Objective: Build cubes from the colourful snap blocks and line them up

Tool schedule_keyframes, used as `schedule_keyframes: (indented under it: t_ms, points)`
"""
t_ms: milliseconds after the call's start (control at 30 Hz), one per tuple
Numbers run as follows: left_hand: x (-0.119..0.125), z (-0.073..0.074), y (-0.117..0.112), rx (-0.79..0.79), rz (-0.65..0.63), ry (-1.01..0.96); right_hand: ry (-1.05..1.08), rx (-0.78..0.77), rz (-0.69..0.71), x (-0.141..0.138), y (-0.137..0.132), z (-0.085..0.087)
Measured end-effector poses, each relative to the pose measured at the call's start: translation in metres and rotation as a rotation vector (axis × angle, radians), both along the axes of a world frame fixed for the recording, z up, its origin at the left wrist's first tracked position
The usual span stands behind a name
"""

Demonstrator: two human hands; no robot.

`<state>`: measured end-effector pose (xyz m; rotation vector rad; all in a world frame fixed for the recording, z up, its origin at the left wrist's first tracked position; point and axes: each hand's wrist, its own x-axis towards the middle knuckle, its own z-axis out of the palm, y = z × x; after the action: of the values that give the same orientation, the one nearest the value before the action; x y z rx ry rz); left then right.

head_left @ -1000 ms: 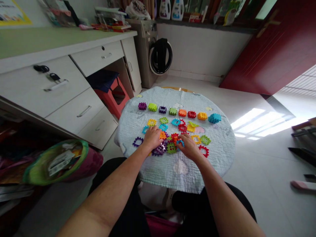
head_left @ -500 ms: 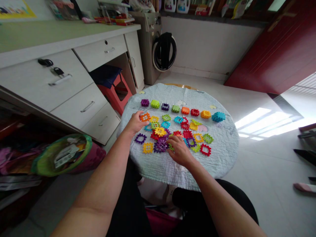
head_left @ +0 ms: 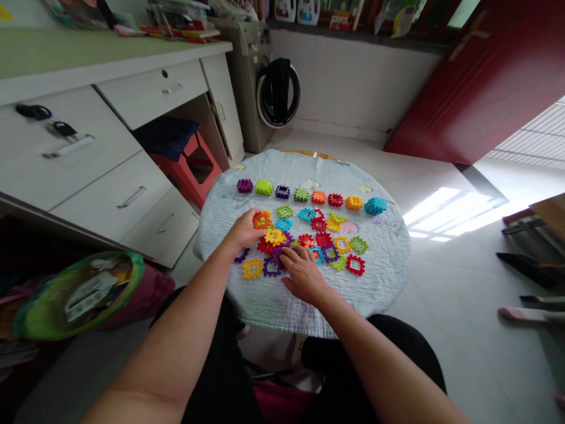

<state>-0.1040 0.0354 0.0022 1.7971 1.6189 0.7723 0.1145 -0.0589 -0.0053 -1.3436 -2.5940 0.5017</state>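
My left hand [head_left: 247,229] grips an orange square building piece [head_left: 262,219] above the left side of the pile. My right hand [head_left: 305,275] is low over the middle of the pile, its fingertips against a purple square piece [head_left: 277,255] and its thumb apart from the fingers. Close to both hands lies a yellow piece [head_left: 275,237] on top of others. A flat yellow piece [head_left: 252,269] and a dark purple frame [head_left: 271,268] lie nearer to me. The right fingers partly hide the purple piece.
Several small stacks, such as a blue stack [head_left: 375,205] and a purple stack [head_left: 244,186], form a row across the cloth-covered table [head_left: 353,303]. Loose pieces, including a red piece [head_left: 355,265], lie to the right. A stool [head_left: 194,162] and waste bin [head_left: 145,288] stand left.
My left hand has moved right and towards me with the orange piece, over the pile. My right hand has shifted slightly left over the purple piece. The camera view has turned a little right.
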Motion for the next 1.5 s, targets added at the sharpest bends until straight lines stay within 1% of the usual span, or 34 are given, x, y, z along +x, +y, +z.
schedule_keyframes:
  t_ms: [133, 233, 300, 433, 467, 533, 667, 733, 800, 900, 1000, 1200, 1367, 1500]
  points:
    - [0.006, 0.001, -0.003, 0.0, -0.057, 0.04, 0.02, 0.003, 0.005, -0.001, -0.001, 0.002]
    - [0.011, 0.002, -0.005, -0.004, -0.084, 0.053, 0.087, 0.01, -0.009, 0.007, 0.008, 0.006]
    - [0.016, 0.003, -0.007, -0.016, -0.1, 0.062, 0.109, 0.012, -0.065, 0.022, 0.02, 0.009]
    - [0.029, 0.005, -0.011, -0.067, -0.143, 0.069, 0.033, -0.012, -0.292, 0.06, 0.042, 0.01]
    - [0.031, 0.005, -0.012, -0.073, -0.15, 0.075, 0.009, -0.024, -0.319, 0.067, 0.045, 0.008]
    - [0.036, 0.005, -0.014, -0.069, -0.159, 0.088, -0.017, -0.038, -0.319, 0.074, 0.047, 0.006]
    - [0.041, 0.005, -0.017, -0.04, -0.162, 0.132, -0.015, -0.018, -0.276, 0.063, 0.047, 0.0]
    - [0.042, 0.005, -0.017, -0.006, -0.173, 0.161, -0.038, -0.003, -0.324, 0.055, 0.047, -0.001]
    - [0.044, 0.005, -0.018, 0.046, -0.188, 0.177, -0.079, 0.006, -0.408, 0.05, 0.047, -0.001]
    - [0.046, 0.004, -0.019, 0.114, -0.172, 0.205, -0.131, 0.031, -0.486, 0.046, 0.045, -0.001]
    - [0.049, 0.003, -0.019, 0.149, -0.172, 0.242, -0.145, 0.042, -0.477, 0.045, 0.043, -0.002]
    - [0.057, 0.003, -0.026, 0.162, -0.239, 0.296, -0.118, -0.007, -0.36, 0.054, 0.043, -0.006]
    - [0.063, 0.003, -0.029, 0.171, -0.227, 0.295, -0.171, -0.015, -0.329, 0.052, 0.037, -0.003]
    - [0.065, -0.001, -0.031, 0.203, -0.22, 0.285, -0.172, -0.04, -0.318, 0.057, 0.041, -0.005]
